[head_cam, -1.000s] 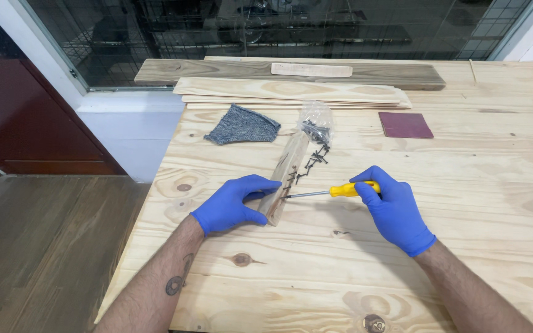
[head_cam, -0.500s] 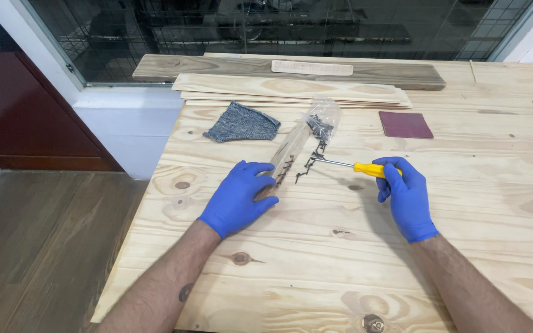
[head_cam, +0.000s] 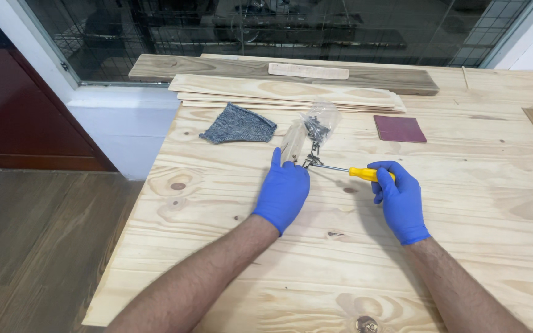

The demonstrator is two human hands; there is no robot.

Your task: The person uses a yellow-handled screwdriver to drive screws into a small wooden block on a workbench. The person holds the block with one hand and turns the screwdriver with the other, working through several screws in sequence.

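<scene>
Two hands in blue gloves work on the pale pine table. The left hand lies flat, pressing down the small light wooden block, fingers not curled. The right hand is wrapped around the yellow-handled screwdriver, its tip at the block's near end. Screws look partly in; more wait in the clear plastic bag just beyond, so much seems left

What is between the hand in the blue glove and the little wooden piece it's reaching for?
Nothing visible. The left hand lies flat on the table, its fingertips already at the near end of the small wooden piece. The screwdriver, held by the right hand, comes in from the side.
</scene>
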